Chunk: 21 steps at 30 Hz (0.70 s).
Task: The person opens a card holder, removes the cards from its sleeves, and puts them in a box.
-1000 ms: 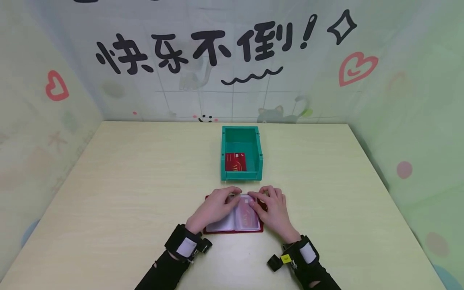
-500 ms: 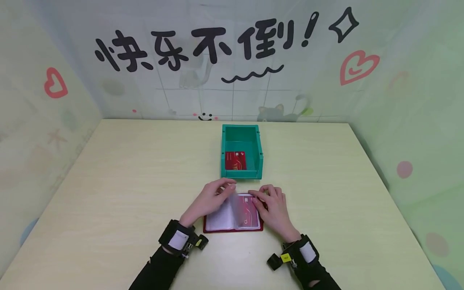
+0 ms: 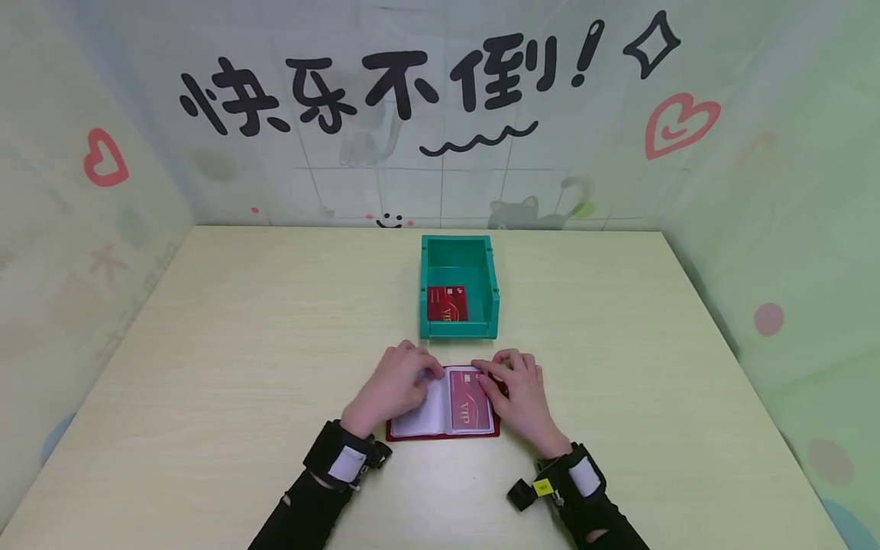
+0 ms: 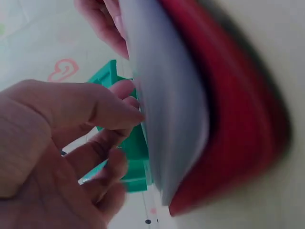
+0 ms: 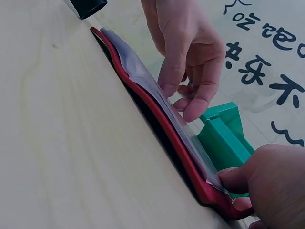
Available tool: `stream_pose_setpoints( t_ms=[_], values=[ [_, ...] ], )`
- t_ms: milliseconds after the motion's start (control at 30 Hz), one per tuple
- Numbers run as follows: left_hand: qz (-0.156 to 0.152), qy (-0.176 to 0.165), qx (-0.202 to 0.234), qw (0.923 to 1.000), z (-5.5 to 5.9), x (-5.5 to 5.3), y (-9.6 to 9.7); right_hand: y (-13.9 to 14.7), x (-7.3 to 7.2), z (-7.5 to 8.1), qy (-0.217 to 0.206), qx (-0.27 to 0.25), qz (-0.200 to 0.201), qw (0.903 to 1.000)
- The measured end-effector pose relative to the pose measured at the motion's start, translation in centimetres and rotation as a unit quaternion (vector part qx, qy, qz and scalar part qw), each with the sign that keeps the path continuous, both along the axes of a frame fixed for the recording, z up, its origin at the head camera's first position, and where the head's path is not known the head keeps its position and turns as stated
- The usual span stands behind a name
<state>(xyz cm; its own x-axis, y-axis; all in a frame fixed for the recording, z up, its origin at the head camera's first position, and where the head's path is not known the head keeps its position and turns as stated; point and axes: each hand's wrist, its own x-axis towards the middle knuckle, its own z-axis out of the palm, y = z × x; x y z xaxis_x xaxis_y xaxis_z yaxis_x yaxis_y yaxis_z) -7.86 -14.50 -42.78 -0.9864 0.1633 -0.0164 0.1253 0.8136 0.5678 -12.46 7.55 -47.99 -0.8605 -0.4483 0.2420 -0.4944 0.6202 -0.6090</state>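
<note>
A small red-covered card holder (image 3: pixel 443 437) lies open on the table, its clear plastic sleeves spread flat. A red VIP card (image 3: pixel 469 405) shows through the right-hand sleeve. My left hand (image 3: pixel 393 387) is over the left page, fingertips near the top of the fold; in the right wrist view those fingers (image 5: pixel 198 102) are loosely bent at the sleeves. The right hand (image 3: pixel 520 397) pinches the holder's upper right edge, its thumb (image 5: pixel 233 179) on the sleeves and a finger beneath the red cover (image 5: pixel 162 121).
Just behind the holder stands a teal plastic bin (image 3: pixel 459 331) with a red VIP card (image 3: pixel 447 304) lying at its left inside. The pale wooden table (image 3: pixel 241 344) ends at a printed cloth backdrop (image 3: pixel 440 191).
My left hand has turned a clear sleeve over from right to left and come down on the left page. The VIP card now shows more plainly. The right hand has kept its place.
</note>
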Motion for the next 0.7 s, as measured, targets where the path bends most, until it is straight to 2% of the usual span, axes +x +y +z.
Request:
stream_pose_setpoints(
  t_ms=[100,267,333,533,700],
  values=[
    [-0.004,-0.023,0.037,0.9991,-0.1,-0.1,0.4,0.0,0.0,-0.1,0.004,0.000,0.000,1.0000],
    [0.028,-0.039,0.068,0.9966,-0.3,-0.3,1.0,0.0,0.1,-0.1,-0.001,0.004,-0.001,1.0000],
    [0.042,-0.041,0.071,0.9958,-0.4,-0.4,1.2,-0.1,0.2,-0.1,-0.008,0.006,-0.002,0.9999],
    [0.058,-0.040,0.074,0.9948,-0.4,-0.4,1.7,-0.4,0.3,0.2,-0.016,0.014,-0.008,0.9997],
    [0.064,-0.035,0.053,0.9959,-0.5,-0.5,2.1,-0.4,0.3,0.5,-0.023,0.016,-0.009,0.9996]
  ],
)
